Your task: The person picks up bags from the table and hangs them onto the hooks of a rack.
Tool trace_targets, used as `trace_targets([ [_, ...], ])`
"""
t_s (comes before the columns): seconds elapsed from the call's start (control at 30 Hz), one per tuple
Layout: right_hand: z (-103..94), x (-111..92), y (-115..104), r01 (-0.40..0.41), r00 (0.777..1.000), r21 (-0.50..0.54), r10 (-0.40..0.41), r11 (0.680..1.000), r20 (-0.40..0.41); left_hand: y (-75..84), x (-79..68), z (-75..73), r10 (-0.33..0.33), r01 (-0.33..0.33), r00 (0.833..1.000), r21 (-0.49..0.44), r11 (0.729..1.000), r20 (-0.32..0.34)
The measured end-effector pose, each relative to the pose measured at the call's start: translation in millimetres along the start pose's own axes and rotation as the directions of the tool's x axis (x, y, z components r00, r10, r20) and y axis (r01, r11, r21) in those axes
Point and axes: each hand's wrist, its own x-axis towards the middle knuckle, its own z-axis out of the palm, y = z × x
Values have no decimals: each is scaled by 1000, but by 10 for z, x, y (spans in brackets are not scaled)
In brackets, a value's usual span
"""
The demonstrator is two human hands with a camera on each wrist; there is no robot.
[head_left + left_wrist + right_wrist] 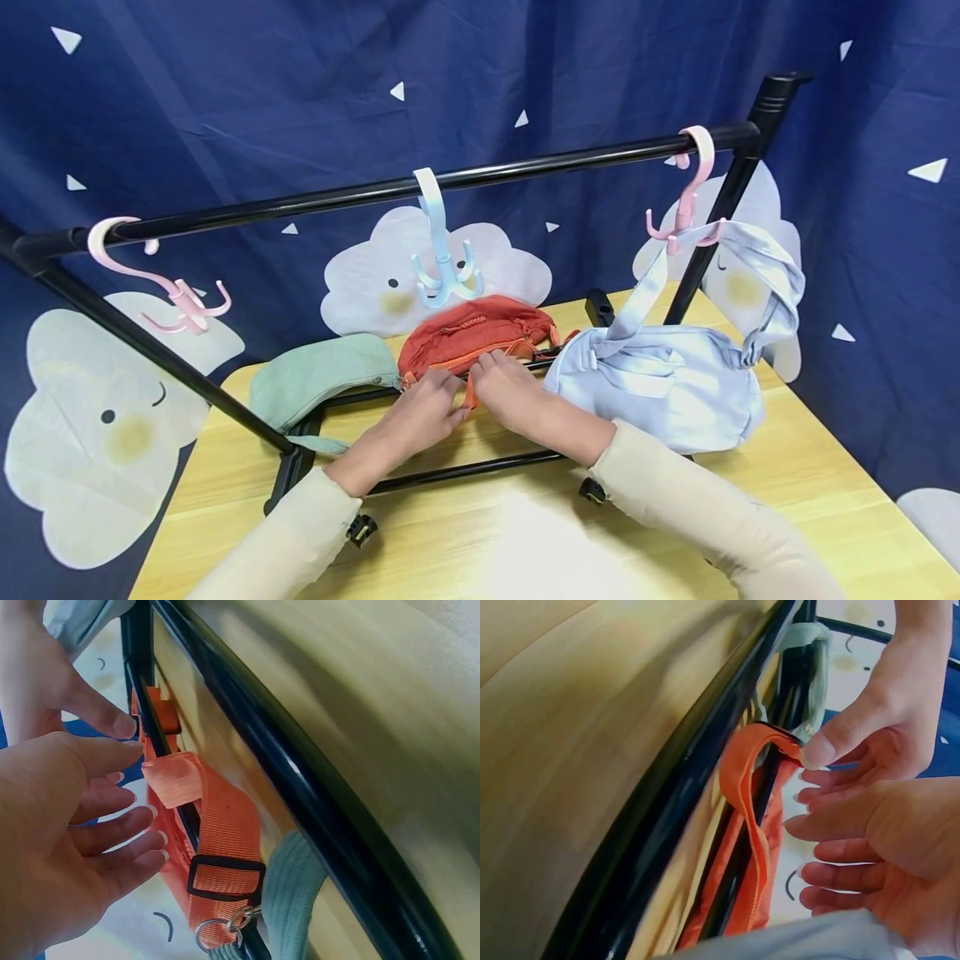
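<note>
The red bag (pixel 480 321) is lying by the back low bar (pixel 735 881), between the green bag (pixel 322 375) and the blue bag (pixel 660 400), with a blue hook (pixel 437 218) hanging above. Its orange strap (pixel 231 825) is crossing that bar. The left hand (pixel 426 408) is bending its fingers a little beside the strap; I cannot tell if it is pinching. The right hand (pixel 508 392) is spreading its thumb and fingers beside the red bag, holding nothing.
</note>
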Motion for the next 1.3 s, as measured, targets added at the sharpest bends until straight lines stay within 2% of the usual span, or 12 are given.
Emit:
trace_targets([
  [0.27, 150, 54, -21, 11, 1000, -83, -11, 996, 0, -62, -11, 117, 105, -102, 994, 97, 990, -24],
  [0.47, 242, 104, -39, -17, 998, -64, 21, 998, 65, -74, 4, 158, 104, -107, 994, 127, 986, 33],
  [0.63, 304, 129, -61, -30, 991, -74, 39, 997, 124, -84, 14, 213, 101, -107, 994, 151, 983, 46],
  [0.83, 359, 143, -60, -35, 994, -110, 46, 993, 100, -60, 37, 235, 36, -48, 994, 123, 991, 100],
  [1.03, 377, 142, -47, -17, 998, -131, 25, 991, 61, -20, 61, 252, -47, 39, 985, 52, 998, 166],
  [1.1, 374, 137, -46, -10, 999, -126, 17, 992, 49, -14, 67, 261, -56, 50, 985, 40, 998, 165],
  [1.3, 362, 122, -43, 2, 1000, -118, -6, 993, -29, -21, 67, 290, -55, 51, 994, 37, 998, 93],
])
